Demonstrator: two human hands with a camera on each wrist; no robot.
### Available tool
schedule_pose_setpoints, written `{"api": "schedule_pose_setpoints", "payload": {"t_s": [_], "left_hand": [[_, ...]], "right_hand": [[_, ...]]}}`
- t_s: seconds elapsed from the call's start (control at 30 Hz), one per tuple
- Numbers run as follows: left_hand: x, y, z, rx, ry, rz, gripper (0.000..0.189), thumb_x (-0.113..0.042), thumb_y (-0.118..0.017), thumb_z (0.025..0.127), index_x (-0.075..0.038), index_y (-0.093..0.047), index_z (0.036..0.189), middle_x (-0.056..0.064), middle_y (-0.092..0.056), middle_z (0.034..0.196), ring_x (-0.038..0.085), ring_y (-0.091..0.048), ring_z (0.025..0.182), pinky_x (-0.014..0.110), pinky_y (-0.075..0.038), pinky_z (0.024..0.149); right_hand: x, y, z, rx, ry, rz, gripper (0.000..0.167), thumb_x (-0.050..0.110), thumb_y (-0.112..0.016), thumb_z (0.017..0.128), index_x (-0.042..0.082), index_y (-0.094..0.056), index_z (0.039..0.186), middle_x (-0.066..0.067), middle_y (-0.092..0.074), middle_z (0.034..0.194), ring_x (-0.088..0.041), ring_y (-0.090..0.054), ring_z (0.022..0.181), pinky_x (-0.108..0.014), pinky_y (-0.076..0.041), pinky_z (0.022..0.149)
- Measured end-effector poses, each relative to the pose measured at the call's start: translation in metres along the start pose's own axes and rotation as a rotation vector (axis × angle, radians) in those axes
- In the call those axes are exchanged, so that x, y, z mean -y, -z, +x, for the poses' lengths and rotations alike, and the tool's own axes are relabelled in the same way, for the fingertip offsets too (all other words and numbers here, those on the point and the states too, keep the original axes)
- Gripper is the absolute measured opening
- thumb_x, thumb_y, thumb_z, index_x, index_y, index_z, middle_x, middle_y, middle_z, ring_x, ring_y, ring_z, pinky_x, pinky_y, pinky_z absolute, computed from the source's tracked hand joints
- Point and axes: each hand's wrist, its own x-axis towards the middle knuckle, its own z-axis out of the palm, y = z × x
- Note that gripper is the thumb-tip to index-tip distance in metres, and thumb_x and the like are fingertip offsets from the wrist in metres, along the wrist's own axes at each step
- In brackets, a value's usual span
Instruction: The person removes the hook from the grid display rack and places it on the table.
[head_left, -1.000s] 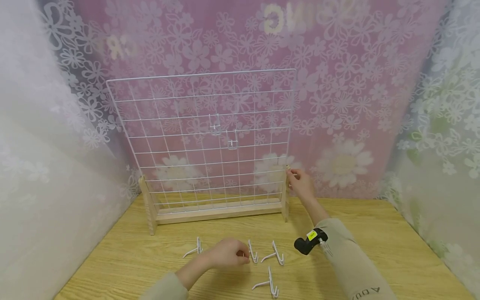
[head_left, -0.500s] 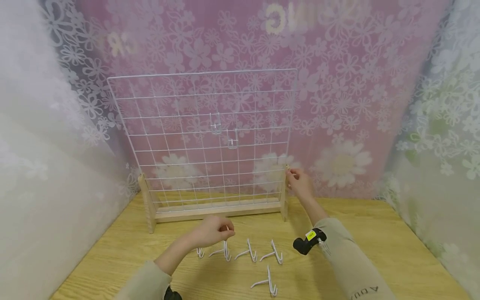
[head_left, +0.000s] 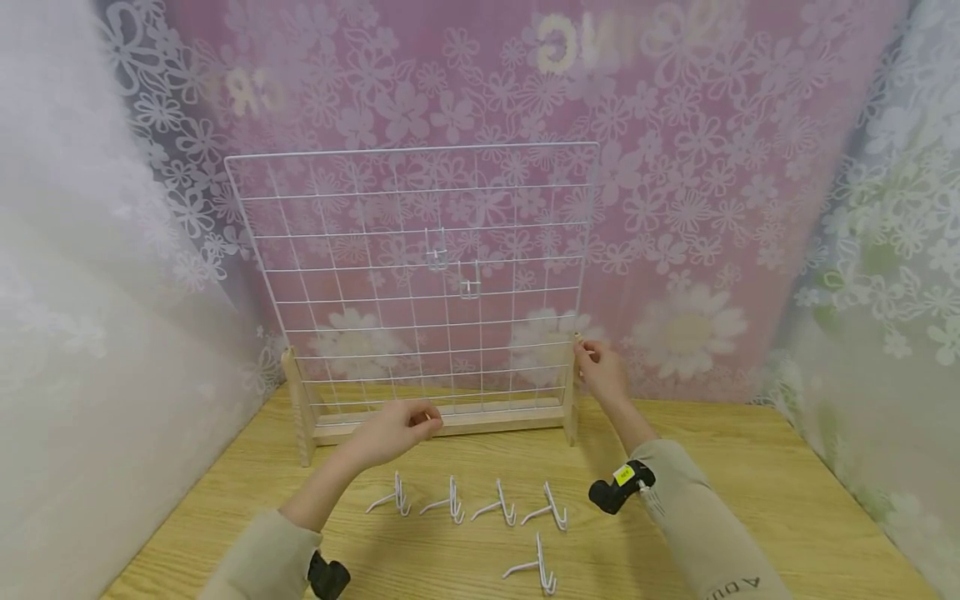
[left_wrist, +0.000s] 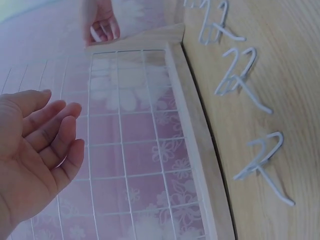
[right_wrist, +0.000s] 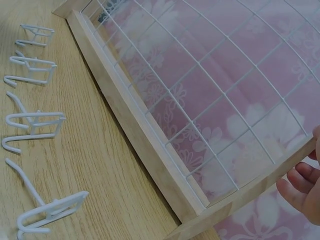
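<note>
A white wire grid panel [head_left: 412, 150] stands upright in a wooden stand [head_left: 502, 423]. My right hand [head_left: 603, 375] grips the top of the stand's right post [head_left: 570, 404], thumb and fingers on either side in the right wrist view. Just in front of the stand's base hovers my left hand [head_left: 393, 435]; the left wrist view shows its fingers loosely curled with nothing in them. Two white hooks, an upper one [head_left: 437, 257] and a lower one [head_left: 469, 289], hang mid-grid. Several loose white wire hooks lie below my left hand in a row, the leftmost [head_left: 399, 495] nearest its wrist.
One more loose hook [head_left: 542, 567] lies nearer me, in front of the row on the wood-grain table [head_left: 750, 500]. A pink flowered curtain [head_left: 675, 250] hangs behind the grid, and pale curtains close in both sides.
My left hand has risen from the row of hooks and moved left and away from me, uncovering the hooks beneath. My right hand stays on the post.
</note>
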Motion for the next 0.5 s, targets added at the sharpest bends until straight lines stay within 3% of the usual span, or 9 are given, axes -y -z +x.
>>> {"api": "schedule_pose_setpoints", "payload": {"t_s": [0.27,0.5], "left_hand": [[0.003,0.015,0.010,-0.167,0.055,-0.072,0.020,-0.019,-0.054,0.094,-0.005,-0.063,0.105,-0.001,-0.062,0.078,0.011,-0.057,0.070,0.029,-0.049,0.062],[-0.002,0.027,0.022,-0.205,0.072,-0.086,0.025,-0.022,-0.052,0.096,-0.004,-0.061,0.111,0.001,-0.064,0.084,0.015,-0.059,0.076,0.031,-0.050,0.067]], "right_hand": [[0.002,-0.001,-0.001,0.002,-0.010,0.014,0.043,0.026,-0.047,0.097,-0.007,-0.052,0.123,-0.028,-0.060,0.105,-0.036,-0.062,0.091,-0.033,-0.053,0.071],[0.002,0.000,-0.001,0.002,-0.016,0.027,0.042,0.025,-0.047,0.097,-0.008,-0.051,0.123,-0.028,-0.060,0.106,-0.037,-0.061,0.094,-0.036,-0.053,0.075]]}}
